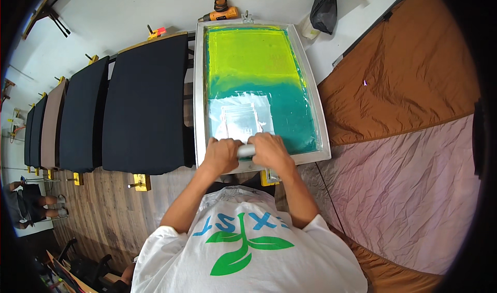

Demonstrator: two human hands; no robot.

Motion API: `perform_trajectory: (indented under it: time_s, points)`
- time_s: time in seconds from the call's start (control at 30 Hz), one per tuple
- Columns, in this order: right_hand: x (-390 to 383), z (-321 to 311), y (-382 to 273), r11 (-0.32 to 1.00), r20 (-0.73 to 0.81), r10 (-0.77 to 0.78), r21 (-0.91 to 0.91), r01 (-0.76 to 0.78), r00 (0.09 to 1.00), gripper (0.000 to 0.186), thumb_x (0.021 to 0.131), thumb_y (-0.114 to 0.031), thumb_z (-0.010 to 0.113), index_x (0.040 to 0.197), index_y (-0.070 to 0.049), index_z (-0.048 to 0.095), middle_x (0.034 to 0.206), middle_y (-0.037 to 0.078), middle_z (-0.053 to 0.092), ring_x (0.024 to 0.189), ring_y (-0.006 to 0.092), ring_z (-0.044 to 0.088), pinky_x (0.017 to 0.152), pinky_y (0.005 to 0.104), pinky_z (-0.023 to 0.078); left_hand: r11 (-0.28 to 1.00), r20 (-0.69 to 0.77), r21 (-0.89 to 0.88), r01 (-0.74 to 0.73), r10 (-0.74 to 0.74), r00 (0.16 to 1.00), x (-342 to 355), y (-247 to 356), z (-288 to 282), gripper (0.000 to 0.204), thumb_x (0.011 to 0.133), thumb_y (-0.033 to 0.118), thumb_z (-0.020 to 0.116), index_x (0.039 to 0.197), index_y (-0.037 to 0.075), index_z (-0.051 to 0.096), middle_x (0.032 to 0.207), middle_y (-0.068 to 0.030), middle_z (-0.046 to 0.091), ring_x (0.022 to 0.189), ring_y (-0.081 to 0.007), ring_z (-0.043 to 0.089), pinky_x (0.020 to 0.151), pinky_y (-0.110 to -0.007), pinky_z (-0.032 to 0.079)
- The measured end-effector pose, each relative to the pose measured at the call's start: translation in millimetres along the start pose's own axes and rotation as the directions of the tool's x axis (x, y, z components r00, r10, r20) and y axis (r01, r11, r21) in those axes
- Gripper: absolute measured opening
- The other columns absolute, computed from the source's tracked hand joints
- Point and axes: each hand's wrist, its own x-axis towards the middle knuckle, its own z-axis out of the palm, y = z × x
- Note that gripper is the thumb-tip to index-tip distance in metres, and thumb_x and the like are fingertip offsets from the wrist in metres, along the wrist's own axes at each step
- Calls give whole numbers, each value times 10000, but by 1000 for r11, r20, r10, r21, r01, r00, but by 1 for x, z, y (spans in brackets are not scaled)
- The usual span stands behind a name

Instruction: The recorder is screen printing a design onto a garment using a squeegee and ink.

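Note:
A silver-framed printing screen (200, 106) lies in front of me. Its mesh is yellow-green at the far end and teal nearer to me. A pale rectangular patch (239, 122) with white smears sits in the near left part of the mesh. Over the frame's near end, my left hand (222, 155) and my right hand (269, 151) are closed round a light grey squeegee handle (246, 150), side by side with a short gap. The squeegee's lower edge is hidden under my hands, so I cannot tell whether it touches the mesh.
To the left runs a row of boards covered in black cloth (147, 101), one in brown cloth (53, 125). An orange heat gun (221, 14) lies beyond the screen. Brown and pinkish fabric sheeting (398, 75) hangs on the right. Another person (39, 202) stands far left.

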Motion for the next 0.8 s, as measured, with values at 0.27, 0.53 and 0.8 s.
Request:
perform_trajectory:
  time_s: [0.27, 0.53, 0.8]
  points:
    - [43, 19, 12, 993, -221, -101, -87, 83, 970, 335, 706, -19, 669, 1038, -57, 657, 1021, 149, 629, 993, 348, 617, 802, 476, 496, 999, -220, -43, 24, -33, 975, 32, -21, 10, 373, 741, -14, 622, 1087, 102, 698, 998, -127, 705, 941, -304, 673, 873, -465, 456]
    - [-33, 19, -14, 999, -81, -47, -31, 45, 996, 368, 682, -10, 645, 1042, -87, 657, 1010, 127, 620, 996, 344, 609, 839, 497, 451, 997, 11, -72, 10, -9, 1000, -29, 13, 4, 494, 685, 9, 677, 1171, 104, 672, 1084, -108, 706, 996, -279, 666, 906, -448, 428]
    - [68, -12, 12, 990, -165, -77, -133, 55, 983, 250, 757, -53, 636, 1003, -81, 671, 975, 163, 654, 950, 377, 645, 790, 536, 479, 1000, -200, -7, 0, -2, 980, 66, -33, -14, 350, 733, -9, 618, 1038, 128, 721, 827, -114, 708, 785, -312, 686, 867, -475, 410]
